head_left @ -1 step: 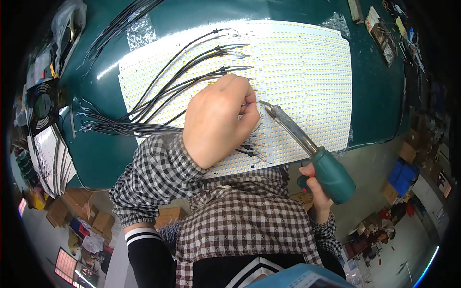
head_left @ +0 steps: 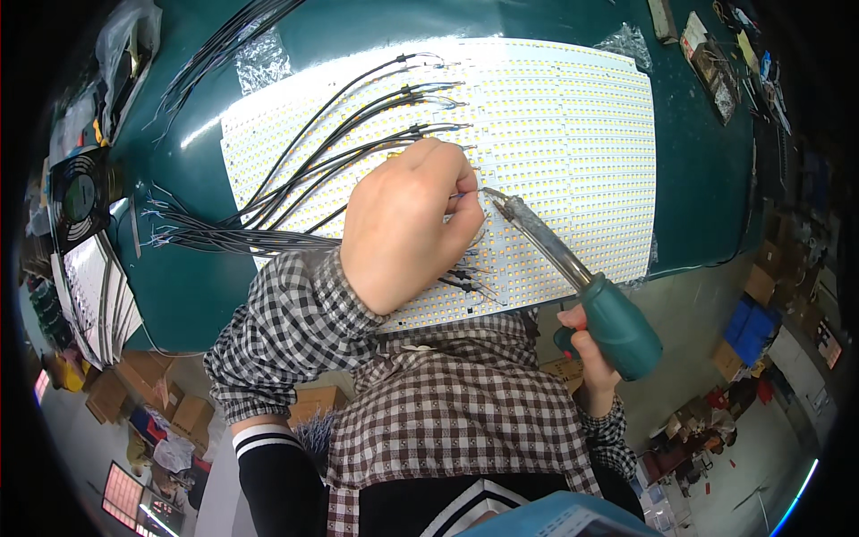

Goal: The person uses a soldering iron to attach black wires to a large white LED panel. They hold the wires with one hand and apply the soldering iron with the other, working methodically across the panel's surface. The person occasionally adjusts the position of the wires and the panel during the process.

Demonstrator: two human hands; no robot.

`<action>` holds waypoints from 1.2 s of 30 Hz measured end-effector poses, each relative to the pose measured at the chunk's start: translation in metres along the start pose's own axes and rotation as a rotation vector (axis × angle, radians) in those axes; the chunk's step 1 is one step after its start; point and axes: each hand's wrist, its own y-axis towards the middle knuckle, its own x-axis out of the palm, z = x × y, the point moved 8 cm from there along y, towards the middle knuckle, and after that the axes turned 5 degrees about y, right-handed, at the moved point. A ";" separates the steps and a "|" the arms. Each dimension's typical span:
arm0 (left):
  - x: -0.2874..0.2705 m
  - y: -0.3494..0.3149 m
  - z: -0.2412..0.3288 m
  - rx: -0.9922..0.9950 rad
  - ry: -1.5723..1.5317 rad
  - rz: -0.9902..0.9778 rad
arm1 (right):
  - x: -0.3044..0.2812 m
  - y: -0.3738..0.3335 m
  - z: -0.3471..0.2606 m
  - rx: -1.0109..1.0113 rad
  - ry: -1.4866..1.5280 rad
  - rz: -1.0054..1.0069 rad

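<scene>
A white LED board panel [head_left: 573, 179] with rows of small yellow dots lies in front of me. My left hand [head_left: 407, 224] is over its middle, finger and thumb pinched on a thin wire [head_left: 458, 195] whose end is mostly hidden. My right hand [head_left: 595, 362] grips the green handle of a soldering iron [head_left: 617, 327] at the panel's near edge. The iron's tip points left and rests at or just above the panel, right beside my left fingertips; I cannot tell whether it touches. Black cables [head_left: 313, 139] with stripped ends run across the panel's left part, some passing under my left hand.
The green tabletop [head_left: 707, 206] surrounds the panel. More cables [head_left: 224, 54] lie at the far left. A small black fan [head_left: 80, 192] and a stack of white strips [head_left: 98, 295] stand at the left edge. Tools [head_left: 711, 67] lie at the far right. Cardboard boxes [head_left: 192, 421] are on the floor.
</scene>
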 end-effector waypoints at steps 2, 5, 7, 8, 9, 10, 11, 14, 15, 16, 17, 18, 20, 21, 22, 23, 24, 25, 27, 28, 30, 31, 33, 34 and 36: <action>0.000 0.000 0.000 -0.004 -0.003 0.002 | 0.001 0.000 0.000 0.013 0.018 0.005; 0.001 0.000 0.000 -0.006 -0.012 -0.004 | 0.002 0.000 0.002 0.068 0.073 0.031; 0.001 -0.001 0.000 -0.005 -0.014 -0.007 | 0.002 0.000 0.003 0.075 0.065 0.018; 0.001 0.000 0.000 -0.004 -0.012 -0.007 | 0.002 0.000 0.002 0.061 0.054 0.013; 0.001 0.000 0.000 -0.003 -0.010 -0.007 | 0.003 0.000 0.002 0.048 0.042 0.008; 0.001 0.000 0.000 -0.006 -0.010 -0.007 | 0.003 0.000 0.001 0.035 0.031 0.002; 0.001 0.000 0.000 -0.007 -0.010 -0.008 | 0.002 -0.001 0.001 0.019 0.028 0.010; 0.001 0.000 0.000 -0.010 -0.013 -0.010 | -0.003 -0.003 0.001 0.008 0.051 0.048; 0.001 0.000 0.000 -0.011 -0.014 -0.010 | -0.003 -0.002 0.001 0.029 0.080 0.070; 0.001 0.000 0.000 -0.016 -0.015 -0.007 | -0.004 -0.002 0.002 0.050 0.109 0.091; 0.001 0.000 0.000 -0.020 -0.015 -0.006 | -0.004 -0.002 0.002 0.032 0.091 0.069; 0.000 0.000 0.000 -0.023 -0.016 -0.004 | -0.005 -0.003 0.003 0.014 0.074 0.045; 0.001 0.000 0.000 -0.023 -0.024 -0.026 | -0.005 -0.004 0.005 0.018 0.089 0.039; 0.001 0.000 0.000 -0.023 -0.028 -0.037 | -0.004 -0.005 0.006 0.040 0.122 0.056; -0.001 -0.001 0.003 0.002 0.009 -0.023 | -0.003 -0.006 0.007 0.061 0.154 0.073; -0.003 -0.002 0.006 0.026 0.049 -0.006 | -0.002 -0.005 0.005 0.059 0.160 0.061; -0.006 -0.005 0.009 0.051 0.090 0.011 | -0.001 -0.003 0.003 0.056 0.166 0.049; -0.014 -0.009 0.019 0.132 0.127 0.083 | 0.000 -0.002 0.000 0.054 0.172 0.037; -0.029 -0.026 0.039 0.302 0.195 0.211 | -0.001 -0.001 -0.006 0.030 0.198 0.065; -0.026 -0.031 0.036 0.257 0.186 0.115 | -0.001 0.000 -0.007 0.017 0.210 0.079; -0.019 -0.031 0.022 0.115 0.139 -0.025 | -0.001 0.005 -0.006 0.011 0.231 0.069; -0.013 -0.032 0.017 0.044 0.114 -0.095 | -0.001 0.006 -0.005 0.008 0.241 0.063; -0.015 -0.029 0.018 0.000 0.070 -0.147 | -0.002 0.005 -0.006 -0.032 0.224 0.052; -0.015 -0.026 0.020 0.008 0.071 -0.167 | -0.002 0.005 -0.007 -0.042 0.222 0.053; -0.014 -0.022 0.020 0.000 0.045 -0.181 | -0.004 0.006 -0.007 -0.058 0.236 0.066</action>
